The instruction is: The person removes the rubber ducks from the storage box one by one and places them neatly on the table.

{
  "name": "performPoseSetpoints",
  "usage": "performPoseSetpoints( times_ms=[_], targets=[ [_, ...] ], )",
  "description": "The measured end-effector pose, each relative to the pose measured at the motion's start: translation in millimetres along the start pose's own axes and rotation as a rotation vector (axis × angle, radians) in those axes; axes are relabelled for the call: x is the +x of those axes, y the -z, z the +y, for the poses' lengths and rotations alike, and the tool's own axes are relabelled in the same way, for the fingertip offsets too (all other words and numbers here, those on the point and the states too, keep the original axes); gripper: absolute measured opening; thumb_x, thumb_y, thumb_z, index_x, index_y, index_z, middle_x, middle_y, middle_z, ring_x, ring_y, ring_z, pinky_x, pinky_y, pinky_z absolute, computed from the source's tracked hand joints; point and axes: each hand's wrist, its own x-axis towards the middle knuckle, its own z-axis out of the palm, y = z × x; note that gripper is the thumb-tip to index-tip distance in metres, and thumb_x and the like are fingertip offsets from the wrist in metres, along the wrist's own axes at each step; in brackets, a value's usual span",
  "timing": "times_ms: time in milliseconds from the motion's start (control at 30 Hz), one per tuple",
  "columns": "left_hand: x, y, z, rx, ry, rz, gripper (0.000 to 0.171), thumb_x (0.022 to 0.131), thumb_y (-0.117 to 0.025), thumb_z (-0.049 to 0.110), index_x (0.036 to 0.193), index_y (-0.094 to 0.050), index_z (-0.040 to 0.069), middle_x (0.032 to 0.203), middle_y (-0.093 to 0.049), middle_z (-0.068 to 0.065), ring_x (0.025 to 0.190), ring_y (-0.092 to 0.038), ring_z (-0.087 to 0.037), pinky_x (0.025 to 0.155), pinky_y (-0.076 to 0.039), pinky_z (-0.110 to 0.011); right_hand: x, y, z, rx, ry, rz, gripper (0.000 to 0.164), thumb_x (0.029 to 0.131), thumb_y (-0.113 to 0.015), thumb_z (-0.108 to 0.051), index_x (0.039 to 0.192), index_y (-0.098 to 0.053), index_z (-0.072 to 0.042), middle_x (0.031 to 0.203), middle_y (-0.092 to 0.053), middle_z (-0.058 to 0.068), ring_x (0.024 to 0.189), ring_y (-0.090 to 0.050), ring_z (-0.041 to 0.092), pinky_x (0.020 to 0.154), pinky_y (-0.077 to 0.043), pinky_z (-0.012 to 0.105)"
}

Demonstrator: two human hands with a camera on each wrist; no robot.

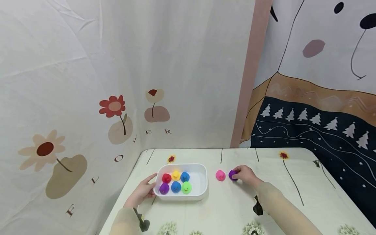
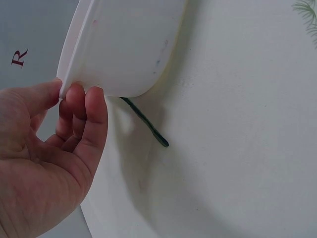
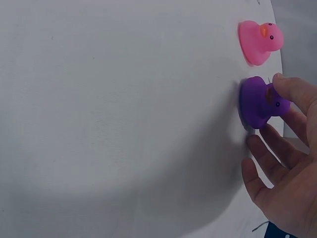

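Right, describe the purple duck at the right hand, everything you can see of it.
The purple duck is a glossy-looking toy, apparently rubber or soft plastic, with a rounded body, a smaller round head, a dark eye and a beak whose colour is hard to tell in shadow. It is upright, seemingly resting on the table, beside but apart from the pink duck and outside the white tray. The right hand holds it by the head, between thumb and fingers.
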Motion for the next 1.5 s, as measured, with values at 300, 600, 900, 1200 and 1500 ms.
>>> performPoseSetpoints(
  times_ms=[300, 600, 900, 1200, 1500],
  targets=[
    [-0.6, 0.6, 3.1, 0.008, -0.011, 0.017, 0.055, 0.100, -0.052, 0.014, 0.151, -0.034, 0.012, 0.086, -0.058, -0.017, 0.066, -0.056, -0.021, 0.066, -0.054, -0.035, -0.1, 7.5, -14.9, 0.022, 0.049, 0.026, 0.030, 0.085, -0.073, -0.015, 0.109, -0.067, 0.002, 0.111, -0.064, 0.017, 0.103, -0.059, 0.033, 0.088, -0.050, 0.047],
    [0.0, -1.3, -2.4, 0.020, -0.010, 0.018, 0.055, 0.100, -0.052, 0.012, 0.151, -0.033, 0.010, 0.083, -0.057, -0.017, 0.064, -0.056, -0.021, 0.064, -0.055, -0.035, -0.7, -2.7, -53.4, 0.041, 0.091, 0.009, 0.029, 0.088, -0.071, -0.018, 0.113, -0.068, -0.003, 0.109, -0.065, 0.009, 0.100, -0.062, 0.026, 0.089, -0.051, 0.044],
    [-0.9, -2.3, -2.4, 0.001, -0.030, 0.018, 0.054, 0.099, -0.052, 0.010, 0.150, -0.033, 0.009, 0.076, -0.056, -0.013, 0.061, -0.054, -0.019, 0.063, -0.054, -0.034, -5.6, -30.4, -97.9, 0.165, 0.157, -0.102, 0.035, 0.088, -0.072, -0.024, 0.117, -0.066, -0.004, 0.108, -0.066, 0.005, 0.102, -0.061, 0.024, 0.090, -0.051, 0.045],
    [-1.0, -3.6, 0.9, 0.013, -0.022, 0.011, 0.056, 0.099, -0.053, 0.012, 0.151, -0.034, 0.010, 0.082, -0.056, -0.014, 0.063, -0.054, -0.020, 0.064, -0.054, -0.034, -11.8, -66.6, -131.7, 0.473, 0.094, -0.235, 0.040, 0.090, -0.068, -0.023, 0.122, -0.062, 0.001, 0.110, -0.065, 0.010, 0.108, -0.058, 0.036, 0.089, -0.051, 0.050],
    [-2.6, -2.2, 1.5, 0.015, -0.014, 0.007, 0.056, 0.099, -0.054, 0.013, 0.151, -0.033, 0.010, 0.084, -0.057, -0.016, 0.064, -0.055, -0.020, 0.064, -0.054, -0.034, -11.9, -104.4, -144.7, 0.632, -0.028, -0.291, 0.042, 0.091, -0.068, -0.025, 0.125, -0.060, -0.001, 0.124, -0.059, 0.019, 0.115, -0.054, 0.039, 0.094, -0.046, 0.053]
  ],
)
